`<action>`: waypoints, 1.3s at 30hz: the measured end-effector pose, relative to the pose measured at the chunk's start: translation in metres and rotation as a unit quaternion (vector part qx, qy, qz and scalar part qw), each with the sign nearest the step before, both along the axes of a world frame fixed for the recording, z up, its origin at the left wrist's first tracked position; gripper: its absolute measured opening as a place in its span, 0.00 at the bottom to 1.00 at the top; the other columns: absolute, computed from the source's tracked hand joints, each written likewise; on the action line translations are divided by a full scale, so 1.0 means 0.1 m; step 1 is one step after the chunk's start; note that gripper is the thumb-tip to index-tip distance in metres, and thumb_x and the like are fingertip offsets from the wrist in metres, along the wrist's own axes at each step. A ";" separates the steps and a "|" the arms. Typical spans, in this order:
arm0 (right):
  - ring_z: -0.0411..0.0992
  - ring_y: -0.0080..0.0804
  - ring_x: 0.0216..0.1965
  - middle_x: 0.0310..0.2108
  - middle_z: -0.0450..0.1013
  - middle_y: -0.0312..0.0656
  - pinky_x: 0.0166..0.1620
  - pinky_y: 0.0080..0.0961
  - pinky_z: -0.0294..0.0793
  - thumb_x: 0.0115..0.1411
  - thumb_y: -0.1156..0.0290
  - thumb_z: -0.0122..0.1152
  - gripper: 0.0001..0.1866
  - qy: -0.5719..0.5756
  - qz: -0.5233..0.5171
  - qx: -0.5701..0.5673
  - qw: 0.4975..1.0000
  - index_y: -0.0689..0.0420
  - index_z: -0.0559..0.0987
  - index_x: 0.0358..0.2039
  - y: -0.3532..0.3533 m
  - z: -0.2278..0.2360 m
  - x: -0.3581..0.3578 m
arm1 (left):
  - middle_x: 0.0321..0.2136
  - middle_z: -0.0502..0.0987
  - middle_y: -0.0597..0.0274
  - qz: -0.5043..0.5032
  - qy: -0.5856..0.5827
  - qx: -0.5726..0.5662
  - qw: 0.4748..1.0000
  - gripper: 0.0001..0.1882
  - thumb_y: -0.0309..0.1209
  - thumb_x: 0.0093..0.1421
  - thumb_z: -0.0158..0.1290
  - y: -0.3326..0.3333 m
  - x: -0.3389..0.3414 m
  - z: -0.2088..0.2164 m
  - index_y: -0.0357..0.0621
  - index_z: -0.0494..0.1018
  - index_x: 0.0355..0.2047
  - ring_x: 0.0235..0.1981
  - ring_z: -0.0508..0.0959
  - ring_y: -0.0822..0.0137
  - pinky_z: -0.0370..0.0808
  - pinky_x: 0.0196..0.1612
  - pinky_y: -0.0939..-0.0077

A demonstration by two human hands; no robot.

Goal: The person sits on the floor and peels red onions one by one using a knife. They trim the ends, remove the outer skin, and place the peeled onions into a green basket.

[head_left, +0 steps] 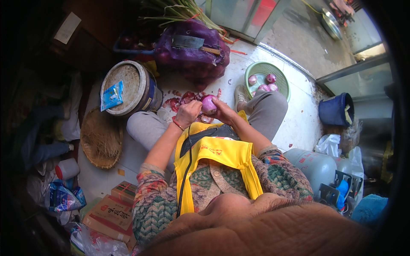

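A purple-red onion (209, 104) is held up in front of my lap. My right hand (222, 112) is wrapped round its right side. My left hand (189, 114), with a red string on the wrist, is closed at the onion's left side; whatever its fingertips pinch is hidden. Below and beyond my hands, dark red onion skins (181, 100) lie scattered on the floor. To the right, beside my foot, a green colander (282, 81) holds several onions (264, 87).
Ahead is a purple mesh sack (192, 55) of onions with a cleaver (188, 42) on top. A lidded bucket (128, 77) and woven basket (100, 136) stand left. On the right are a blue bin (333, 111) and a gas cylinder (311, 166). Cardboard boxes (113, 215) lie lower left.
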State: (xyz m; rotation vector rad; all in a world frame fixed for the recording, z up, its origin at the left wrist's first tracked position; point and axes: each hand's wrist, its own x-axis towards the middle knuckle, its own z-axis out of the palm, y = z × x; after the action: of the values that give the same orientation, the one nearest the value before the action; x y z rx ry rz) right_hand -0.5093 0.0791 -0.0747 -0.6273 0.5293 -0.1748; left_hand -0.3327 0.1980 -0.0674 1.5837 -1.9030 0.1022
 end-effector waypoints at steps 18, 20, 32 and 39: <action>0.71 0.43 0.56 0.56 0.71 0.46 0.60 0.44 0.71 0.64 0.34 0.48 0.39 0.016 -0.011 0.062 0.998 0.53 0.67 0.62 -0.01 0.06 -0.01 | 0.27 0.72 0.57 -0.013 -0.043 -0.038 0.998 0.08 0.23 0.52 0.56 0.06 0.08 0.13 0.42 0.70 0.32 0.27 0.77 0.57 0.75 0.31 0.65; 0.70 0.44 0.57 0.57 0.71 0.46 0.60 0.44 0.70 0.63 0.34 0.48 0.39 -0.006 -0.022 0.080 0.997 0.52 0.66 0.63 -0.05 -0.01 -0.05 | 0.27 0.73 0.56 0.012 -0.023 -0.032 0.999 0.08 0.23 0.52 0.56 0.08 0.08 0.07 0.42 0.70 0.32 0.28 0.78 0.56 0.75 0.31 0.64; 0.69 0.45 0.59 0.60 0.67 0.49 0.60 0.45 0.71 0.67 0.40 0.47 0.36 -0.072 -0.039 0.120 0.989 0.52 0.63 0.65 -0.02 -0.03 -0.06 | 0.20 0.75 0.58 0.267 0.454 0.103 0.844 0.07 0.28 0.66 0.50 -0.06 -0.02 0.12 0.37 0.72 0.33 0.22 0.75 0.64 0.73 0.28 0.68; 0.69 0.45 0.58 0.60 0.67 0.50 0.59 0.46 0.72 0.69 0.43 0.44 0.33 -0.068 -0.069 0.113 0.989 0.54 0.64 0.64 -0.05 -0.16 -0.05 | 0.33 0.81 0.54 0.191 0.314 0.001 0.930 0.11 0.29 0.62 0.57 0.00 -0.33 -0.03 0.36 0.79 0.41 0.31 0.82 0.56 0.78 0.39 0.67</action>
State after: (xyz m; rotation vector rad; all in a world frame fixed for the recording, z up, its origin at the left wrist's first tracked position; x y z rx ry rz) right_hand -0.5144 0.0739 -0.0904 -0.3548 0.4535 -0.2819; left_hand -0.3662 0.1976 -0.0699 1.7072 -1.0956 -0.2202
